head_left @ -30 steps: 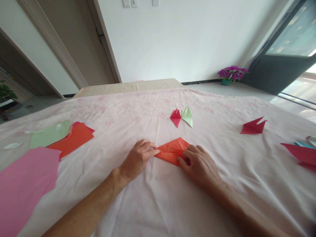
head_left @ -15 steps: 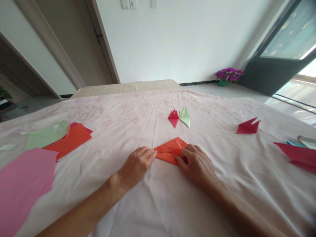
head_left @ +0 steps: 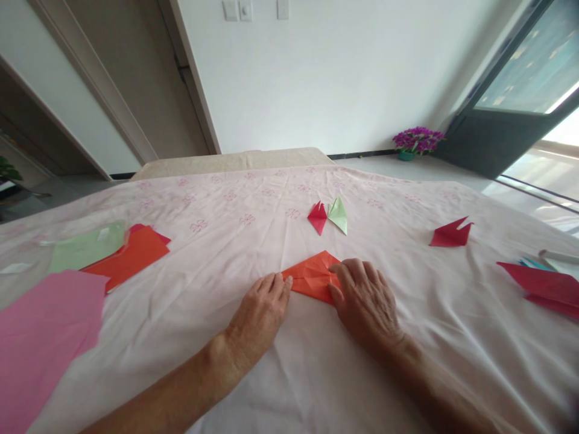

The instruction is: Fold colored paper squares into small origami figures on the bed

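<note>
An orange folded paper (head_left: 313, 278) lies on the cloth in front of me, diamond-like in outline with creases across its face. My left hand (head_left: 263, 307) has its fingers together on the paper's left tip, pressing it to the table. Over the right end sits my right hand (head_left: 364, 299), fingers curled and thumb at the near edge, hiding that corner. Beyond them stand a small red folded paper bird (head_left: 317, 217) and a light green folded paper piece (head_left: 338, 215), side by side.
To the left lie pink sheets (head_left: 49, 337), orange paper (head_left: 136, 259) and a green packet (head_left: 88, 246). A dark red paper bird (head_left: 451, 233) rests at the right, with more red folded paper (head_left: 545, 283) by the edge. The tablecloth (head_left: 217, 259) is wrinkled.
My left hand has settled flatter over the paper's left tip. My right fingers have shifted slightly along the right end. The view has swung a little to the right.
</note>
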{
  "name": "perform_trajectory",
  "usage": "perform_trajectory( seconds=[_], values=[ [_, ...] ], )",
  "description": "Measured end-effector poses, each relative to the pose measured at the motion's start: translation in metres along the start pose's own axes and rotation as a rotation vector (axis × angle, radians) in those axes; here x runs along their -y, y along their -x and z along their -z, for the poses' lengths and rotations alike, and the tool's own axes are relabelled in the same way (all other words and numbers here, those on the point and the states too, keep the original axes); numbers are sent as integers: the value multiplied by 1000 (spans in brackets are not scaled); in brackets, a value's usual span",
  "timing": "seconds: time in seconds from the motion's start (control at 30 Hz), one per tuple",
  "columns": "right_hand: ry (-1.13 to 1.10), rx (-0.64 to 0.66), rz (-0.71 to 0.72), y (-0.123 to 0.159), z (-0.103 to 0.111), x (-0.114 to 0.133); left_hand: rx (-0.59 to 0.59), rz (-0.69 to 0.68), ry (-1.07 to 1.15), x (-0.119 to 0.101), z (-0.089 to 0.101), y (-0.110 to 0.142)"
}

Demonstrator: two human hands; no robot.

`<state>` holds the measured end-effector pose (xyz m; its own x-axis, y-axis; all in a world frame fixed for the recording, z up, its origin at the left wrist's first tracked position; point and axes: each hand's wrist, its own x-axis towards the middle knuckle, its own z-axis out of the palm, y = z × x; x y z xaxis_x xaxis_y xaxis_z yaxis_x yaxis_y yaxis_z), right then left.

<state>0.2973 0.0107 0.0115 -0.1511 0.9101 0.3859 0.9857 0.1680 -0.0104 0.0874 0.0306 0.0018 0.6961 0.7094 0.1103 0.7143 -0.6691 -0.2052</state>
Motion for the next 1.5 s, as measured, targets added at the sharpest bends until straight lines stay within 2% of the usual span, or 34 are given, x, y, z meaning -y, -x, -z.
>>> perform_trajectory(
  seconds=[0.07,0.13,0.2,0.3,0.53,0.8,0.9,1.0,1.1,1.2,1.27,1.37,1.5],
  values=[
    [-10,-69,142,3,1,9,13,15,6,-2,0,0],
    [-58,-73,299,4,-1,20,9,25,19,-4,0,0],
    [-101,-16,401,6,-7,29,-2,30,23,-4,0,0],
    [-140,77,451,8,-17,33,-11,30,4,-3,-1,2],
    [-115,176,393,9,-19,24,-13,57,-65,2,-7,10],
    [-120,136,271,20,-30,6,-6,130,-45,12,-12,19],
    [-140,132,241,22,-34,3,-50,228,97,19,-17,17],
    [-178,187,203,21,-30,2,-143,375,433,27,-21,19],
    [-243,239,65,21,-17,-3,-199,391,508,33,-24,31],
    [-343,197,-105,26,-5,-8,-268,426,584,32,-28,47],
    [-384,162,-145,31,1,-7,-316,455,649,29,-31,57],
    [-413,115,-165,37,4,4,-380,521,767,23,-32,69],
    [-519,79,-148,45,7,30,-440,602,931,17,-29,88]
  ],
)
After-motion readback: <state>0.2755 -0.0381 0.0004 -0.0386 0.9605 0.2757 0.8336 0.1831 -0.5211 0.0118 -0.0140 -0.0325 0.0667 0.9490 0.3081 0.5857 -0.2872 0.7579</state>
